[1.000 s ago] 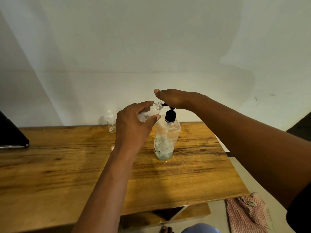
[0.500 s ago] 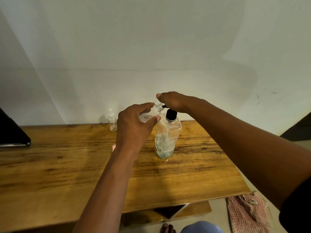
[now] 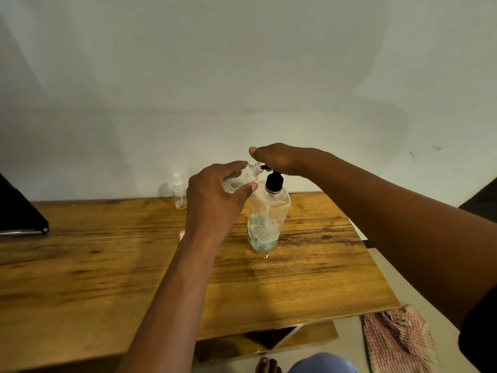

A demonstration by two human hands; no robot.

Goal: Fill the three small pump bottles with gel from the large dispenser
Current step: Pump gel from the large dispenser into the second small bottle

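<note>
The large clear dispenser stands mid-table, with gel low in its base and a black pump collar on top. My right hand lies over the pump head and presses on it, hiding the head. The black nozzle pokes out to the left. My left hand grips a small clear bottle, tilted with its open neck at the nozzle tip. A second small pump bottle stands upright by the wall.
The wooden table runs along a pale wall. A dark flat object lies at the far left edge. A small pink thing peeks out behind my left wrist. A checked cloth lies on the floor at the right.
My right hand dipped on the pump head half a second ago and has come back up slightly. My left hand keeps the small bottle at the nozzle.
</note>
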